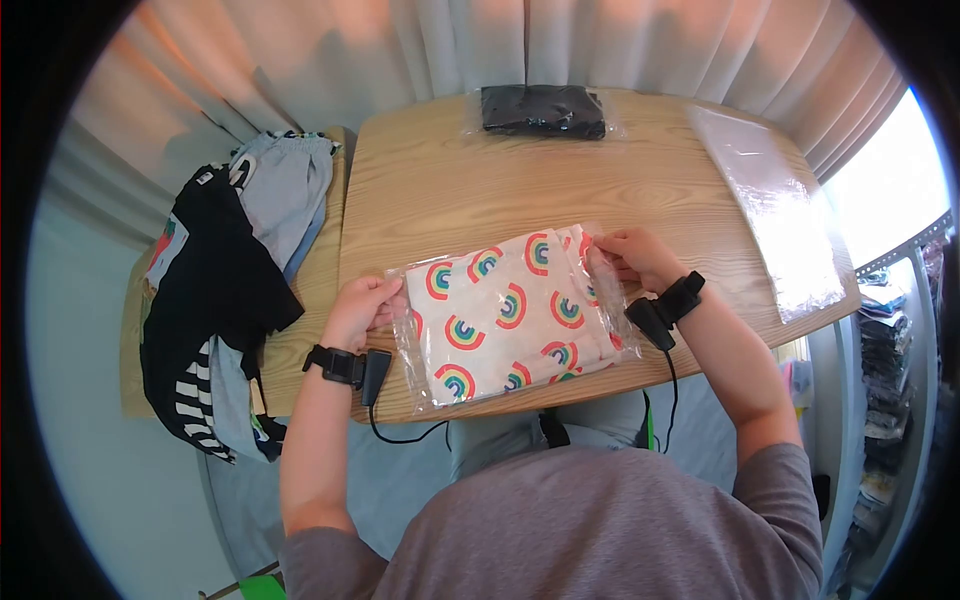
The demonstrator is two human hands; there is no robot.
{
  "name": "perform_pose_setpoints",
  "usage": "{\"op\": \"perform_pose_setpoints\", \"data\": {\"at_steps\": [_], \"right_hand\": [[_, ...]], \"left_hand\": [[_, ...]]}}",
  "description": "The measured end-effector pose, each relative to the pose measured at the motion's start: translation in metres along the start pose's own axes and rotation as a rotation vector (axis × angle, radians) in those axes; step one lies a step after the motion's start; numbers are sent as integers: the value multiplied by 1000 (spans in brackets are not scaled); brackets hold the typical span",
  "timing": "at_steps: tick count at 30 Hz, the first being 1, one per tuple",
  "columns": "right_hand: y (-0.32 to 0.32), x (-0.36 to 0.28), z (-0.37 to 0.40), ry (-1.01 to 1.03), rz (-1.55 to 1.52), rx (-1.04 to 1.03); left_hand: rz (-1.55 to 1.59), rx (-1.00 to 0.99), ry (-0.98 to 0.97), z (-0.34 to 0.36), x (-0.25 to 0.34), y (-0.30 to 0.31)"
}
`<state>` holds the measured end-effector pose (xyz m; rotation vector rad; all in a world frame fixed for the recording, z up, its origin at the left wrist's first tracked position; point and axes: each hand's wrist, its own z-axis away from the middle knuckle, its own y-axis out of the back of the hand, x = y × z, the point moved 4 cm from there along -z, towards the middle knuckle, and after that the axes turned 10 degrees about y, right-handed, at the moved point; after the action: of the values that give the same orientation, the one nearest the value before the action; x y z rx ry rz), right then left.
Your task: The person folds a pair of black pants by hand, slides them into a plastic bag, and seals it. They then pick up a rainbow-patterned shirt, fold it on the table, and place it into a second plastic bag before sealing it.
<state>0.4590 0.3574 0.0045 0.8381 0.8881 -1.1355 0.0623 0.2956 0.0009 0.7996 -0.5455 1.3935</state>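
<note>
A folded white cloth garment with rainbow prints (510,310) lies inside a clear plastic bag (412,360) at the front edge of the wooden table. My left hand (368,305) pinches the bag's left edge between thumb and fingers. At the upper right corner, my right hand (640,258) grips the bag's other side, its fingertips partly hidden by the plastic. The garment's kind cannot be made out while it is folded. Both wrists carry black straps with small cabled devices.
A packed black garment (543,111) in clear plastic sits at the table's (440,180) back. Flat clear bags (770,205) lie along the right side. Loose clothes (225,270) are heaped at left. Shelves with packed items (885,380) stand at right; curtains hang behind.
</note>
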Motion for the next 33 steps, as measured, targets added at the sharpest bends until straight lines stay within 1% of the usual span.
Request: {"op": "perform_pose_setpoints", "data": {"at_steps": [2, 4, 7, 14, 16, 17, 18, 19, 20, 22, 23, 25, 27, 29, 31, 32, 33], "right_hand": [[0, 0, 0, -3, -10, 8], [2, 1, -1, 5, 60, 44], [2, 1, 0, 9, 62, 54], [3, 3, -1, 40, 61, 61], [5, -2, 4, 20, 43, 41], [8, -1, 5, 33, 42, 48], [11, 6, 7, -2, -92, -12], [13, 10, 11, -33, -224, -74], [13, 7, 25, -46, -249, -163], [11, 18, 39, -59, -211, -224], [13, 23, 46, -54, -128, -259], [0, 13, 71, -84, -110, -296], [0, 29, 68, -72, -70, -282], [-3, 30, 70, -67, -27, -275], [-6, 25, 71, -80, -62, -177], [-5, 26, 70, -74, -61, -178], [-5, 24, 65, 10, -92, -175]], "left_hand": [[9, 17, 4, 1, 2, -2], [18, 29, 6, 1, 3, -4], [-31, 53, -2, 2, 5, -5], [-52, 63, 0, 5, 6, -6], [-48, 73, -5, 8, 8, -5], [46, 6, 17, 11, 5, -4], [136, -63, 34, 14, 4, -4], [132, -68, 13, 19, 4, -2], [151, -119, 41, 27, 0, -2], [133, -221, 78, 40, -14, -2], [95, -271, 90, 45, -22, -2], [-17, -302, 141, 64, -30, -9], [-68, -296, 128, 71, -35, -16], [-53, -254, 36, 74, -37, -18], [-13, -228, 26, 72, -41, -21], [22, -184, 2, 72, -39, -23], [56, -140, -24, 72, -36, -25]]}}
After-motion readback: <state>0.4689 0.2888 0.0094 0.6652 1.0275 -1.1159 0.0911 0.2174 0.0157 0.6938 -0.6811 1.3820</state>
